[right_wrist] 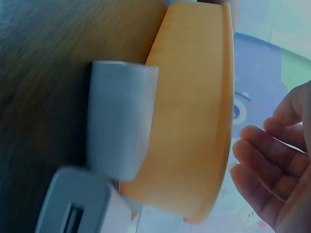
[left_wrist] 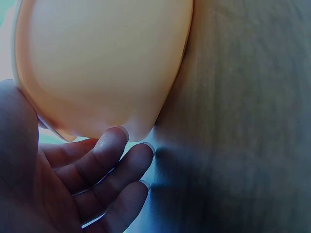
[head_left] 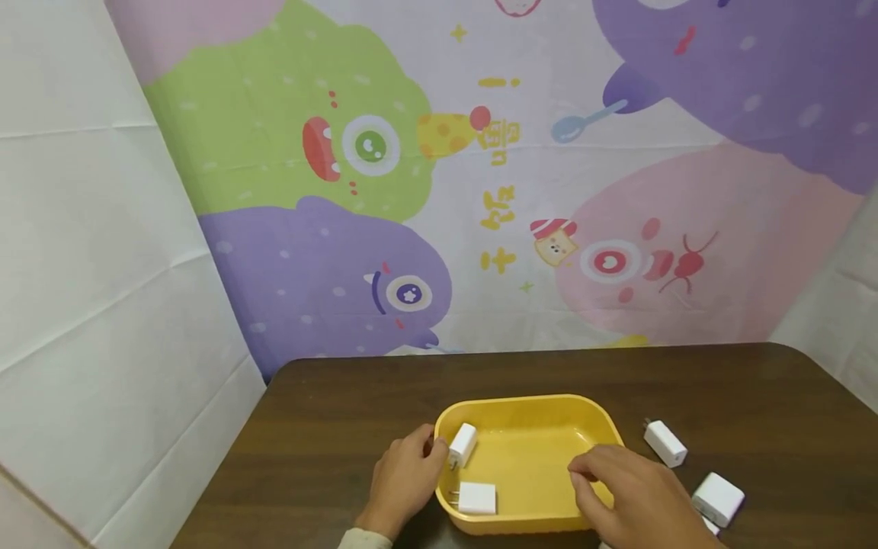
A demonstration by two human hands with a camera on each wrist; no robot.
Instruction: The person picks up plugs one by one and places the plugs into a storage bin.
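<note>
A yellow plastic basin [head_left: 524, 465] sits on the table with two white plug chargers inside, one angled [head_left: 463, 444] by the left wall, the other charger [head_left: 478, 498] lying near the front left corner. My left hand [head_left: 406, 480] holds the basin's left rim, thumb at the edge; the left wrist view shows its fingers [left_wrist: 109, 150] against the outer wall. Over the right rim hovers my right hand [head_left: 634, 488], fingers loosely bent and nothing between them. In the right wrist view that hand [right_wrist: 277, 160] is beside the basin's rim.
Right of the basin, a slim white charger [head_left: 665, 444] and a squarer one [head_left: 718, 499] lie on the dark wood table [head_left: 329, 427]. Another white piece [head_left: 710, 524] is partly hidden by my right hand. A cartoon-printed cloth [head_left: 507, 305] hangs behind, with white cloth [head_left: 116, 229] at the left.
</note>
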